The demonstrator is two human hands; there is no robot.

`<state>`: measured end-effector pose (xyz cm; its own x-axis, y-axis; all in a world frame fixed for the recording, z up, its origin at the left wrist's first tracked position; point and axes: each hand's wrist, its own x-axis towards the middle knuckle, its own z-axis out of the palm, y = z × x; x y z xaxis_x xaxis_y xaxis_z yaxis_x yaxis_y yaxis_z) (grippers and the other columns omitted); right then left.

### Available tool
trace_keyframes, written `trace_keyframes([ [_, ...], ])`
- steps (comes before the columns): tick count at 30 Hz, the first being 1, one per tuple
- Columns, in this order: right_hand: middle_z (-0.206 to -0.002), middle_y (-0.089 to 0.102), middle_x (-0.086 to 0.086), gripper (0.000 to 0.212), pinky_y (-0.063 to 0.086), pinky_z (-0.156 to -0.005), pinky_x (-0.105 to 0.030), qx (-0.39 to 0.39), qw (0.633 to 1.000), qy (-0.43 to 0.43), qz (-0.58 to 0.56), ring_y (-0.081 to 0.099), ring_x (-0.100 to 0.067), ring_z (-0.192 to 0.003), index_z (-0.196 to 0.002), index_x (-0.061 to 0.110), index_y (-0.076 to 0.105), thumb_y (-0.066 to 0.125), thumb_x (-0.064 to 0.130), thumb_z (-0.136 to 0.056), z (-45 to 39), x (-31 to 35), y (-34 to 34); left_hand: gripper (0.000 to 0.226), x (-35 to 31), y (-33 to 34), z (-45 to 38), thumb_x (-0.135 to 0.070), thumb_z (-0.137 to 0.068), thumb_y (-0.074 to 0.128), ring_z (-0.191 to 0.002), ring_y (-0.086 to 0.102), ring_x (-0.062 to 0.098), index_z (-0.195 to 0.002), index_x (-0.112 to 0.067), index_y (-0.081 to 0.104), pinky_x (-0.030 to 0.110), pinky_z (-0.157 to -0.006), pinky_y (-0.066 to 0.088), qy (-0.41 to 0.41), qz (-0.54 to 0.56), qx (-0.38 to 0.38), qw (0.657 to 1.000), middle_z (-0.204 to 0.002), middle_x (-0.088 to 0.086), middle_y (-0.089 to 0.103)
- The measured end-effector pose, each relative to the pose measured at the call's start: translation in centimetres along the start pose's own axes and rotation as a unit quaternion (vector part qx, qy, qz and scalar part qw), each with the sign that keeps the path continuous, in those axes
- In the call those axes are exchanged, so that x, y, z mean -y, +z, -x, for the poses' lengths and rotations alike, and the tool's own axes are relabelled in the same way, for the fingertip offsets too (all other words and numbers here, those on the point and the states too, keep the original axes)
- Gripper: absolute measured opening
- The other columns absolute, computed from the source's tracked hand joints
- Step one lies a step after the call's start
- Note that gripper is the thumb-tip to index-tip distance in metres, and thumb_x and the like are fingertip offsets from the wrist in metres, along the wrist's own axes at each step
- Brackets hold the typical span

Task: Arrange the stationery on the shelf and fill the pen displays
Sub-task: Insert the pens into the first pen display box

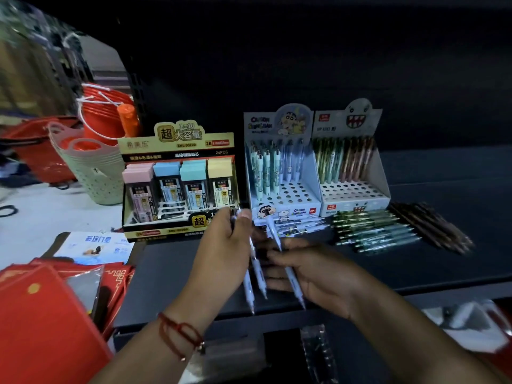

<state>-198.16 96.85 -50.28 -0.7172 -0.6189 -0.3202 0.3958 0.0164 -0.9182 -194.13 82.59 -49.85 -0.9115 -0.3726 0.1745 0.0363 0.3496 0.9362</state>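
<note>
While left hand (221,245) grips two pale pens (253,275), right hand (310,275) pinches another pen (291,273). At 12 o'clock, cartoon display (282,159) reads "CARTOON"; at 11, lead-refill box (177,176) reads "2B", "24PCS".

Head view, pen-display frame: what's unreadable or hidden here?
- Left hand pale blue pens: exact count, motion blur.
- Right hand fingertips: blurred where they meet the pen.
- Gold-trimmed lead-refill box: lower front label hidden behind the left hand.
- Brown pens lying at right: too dark to count.
</note>
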Motion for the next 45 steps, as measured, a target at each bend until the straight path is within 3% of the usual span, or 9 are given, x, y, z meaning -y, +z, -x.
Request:
trace_keyframes([
  [4,-0.081,0.068,-0.003,0.019,0.041,-0.045,-0.019,-0.079,0.993,-0.032,0.078,0.057,-0.010,-0.054,-0.113,0.014,0.069,0.056,0.016,-0.100,-0.1,0.6,-1.5,0.024,-0.1,-0.5,-0.4,-0.038,-0.101,0.043,-0.055,0.053,0.018,-0.086,-0.020,0.050,0.043,-0.056,0.048,0.062,0.005,-0.014,0.998,-0.064,0.003,0.054],
  [6,-0.082,0.064,-0.002,0.021,0.033,-0.043,-0.020,-0.116,0.987,-0.049,0.102,0.046,-0.009,-0.050,-0.112,0.017,0.069,0.057,0.030,-0.099,-0.4,0.8,-2.3,0.014,0.0,-0.6,-0.2,-0.040,-0.100,0.044,-0.065,0.055,0.015,-0.098,-0.031,0.055,0.039,-0.059,0.044,0.115,-0.094,0.002,0.989,-0.076,-0.003,0.060],
  [9,-0.077,0.066,0.001,0.023,0.036,-0.046,-0.022,-0.170,0.970,-0.102,0.143,0.049,-0.009,-0.052,-0.114,0.021,0.069,0.051,0.031,-0.102,-1.0,0.9,-3.3,0.032,0.1,-0.3,0.0,-0.038,-0.101,0.043,-0.103,0.058,0.016,-0.132,-0.035,0.051,0.031,-0.078,0.047,0.154,-0.254,0.013,0.955,-0.118,-0.007,0.060],
  [15,-0.097,0.076,-0.011,0.014,0.054,-0.080,-0.030,-0.233,0.949,-0.188,0.096,0.073,-0.016,-0.089,-0.091,0.001,0.065,0.064,0.015,-0.095,-2.1,3.2,-5.0,0.042,0.7,0.4,-0.3,-0.028,-0.103,0.041,-0.090,0.056,0.018,-0.144,-0.037,0.039,0.037,-0.073,0.051,0.220,-0.337,0.050,0.914,-0.110,-0.005,0.055],
  [19,-0.067,0.063,0.008,0.029,0.050,-0.059,-0.015,-0.250,0.926,-0.243,0.143,0.060,0.000,-0.063,-0.069,0.013,0.058,0.065,0.026,-0.094,-3.5,5.7,-6.3,0.041,1.0,0.5,-1.2,-0.032,-0.103,0.039,-0.098,0.061,0.018,-0.144,-0.037,0.038,0.037,-0.075,0.053,0.238,-0.321,0.046,0.916,-0.118,-0.005,0.058],
  [25,-0.075,0.071,-0.016,0.020,0.061,-0.075,-0.050,-0.375,0.838,-0.348,0.189,0.069,-0.035,-0.071,-0.073,0.010,0.072,0.073,0.023,-0.089,-8.9,7.1,-7.2,0.042,1.6,1.4,-2.7,-0.034,-0.103,0.039,-0.103,0.061,0.016,-0.144,-0.039,0.037,0.034,-0.079,0.051,0.242,-0.303,0.045,0.921,-0.123,-0.008,0.058],
  [32,-0.056,0.052,-0.020,0.036,0.031,-0.044,-0.015,-0.386,0.785,-0.390,0.286,0.038,-0.016,-0.049,-0.066,-0.005,0.060,0.072,0.019,-0.089,-13.1,6.4,-7.0,0.044,2.4,1.8,-3.6,-0.038,-0.103,0.037,-0.108,0.058,0.013,-0.146,-0.042,0.033,0.034,-0.083,0.050,0.236,-0.288,0.040,0.927,-0.125,-0.012,0.056],
  [37,-0.046,0.033,0.003,0.045,0.023,-0.042,-0.016,-0.388,0.774,-0.380,0.325,0.023,-0.006,-0.042,-0.055,0.007,0.046,0.069,0.019,-0.091,-14.6,7.1,-7.1,0.045,3.2,1.7,-3.7,-0.036,-0.103,0.038,-0.110,0.056,0.011,-0.146,-0.044,0.031,0.029,-0.082,0.049,0.225,-0.286,0.042,0.930,-0.124,-0.014,0.055],
  [45,-0.044,0.033,0.008,0.051,0.023,-0.038,-0.012,-0.392,0.772,-0.318,0.386,0.033,-0.004,-0.034,-0.051,0.023,0.039,0.066,0.011,-0.093,-15.5,6.3,-7.2,0.045,3.0,1.5,-3.4,-0.039,-0.102,0.036,-0.107,0.056,0.008,-0.146,-0.046,0.030,0.026,-0.081,0.048,0.224,-0.275,0.039,0.934,-0.124,-0.016,0.054],
])
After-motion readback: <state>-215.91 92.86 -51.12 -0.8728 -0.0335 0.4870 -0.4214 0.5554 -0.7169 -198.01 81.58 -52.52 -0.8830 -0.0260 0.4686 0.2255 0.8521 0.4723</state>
